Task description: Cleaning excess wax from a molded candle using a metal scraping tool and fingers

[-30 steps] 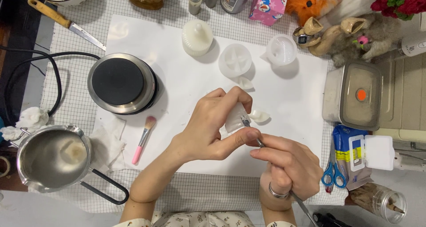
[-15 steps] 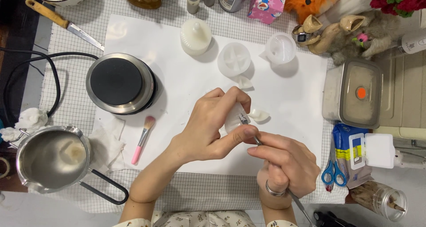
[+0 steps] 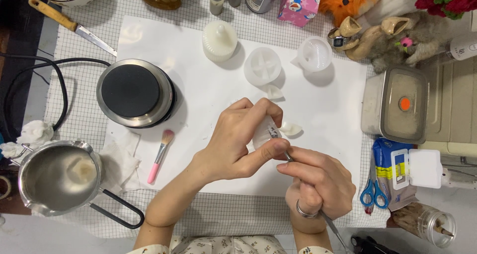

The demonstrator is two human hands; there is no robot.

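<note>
The little piece [image 3: 262, 133] pinched in the left hand [image 3: 238, 140] looks like milky, translucent silicone or wax, smooth and a bit glossy. The tool [image 3: 288, 157] in the right hand [image 3: 318, 184] is thin shiny metal. White paper sheet [image 3: 208, 95] is matt. Hot plate [image 3: 135, 92] has a brushed steel rim with a matt black top, and the pot [image 3: 59, 177] is polished metal.

Bare forearms, a silver ring [image 3: 304, 210] on the right hand [image 3: 318, 184] — cream floral-print garment [image 3: 223, 245] at the bottom edge

Metal tool [image 3: 278, 144] against white mould [image 3: 262, 133]
</note>
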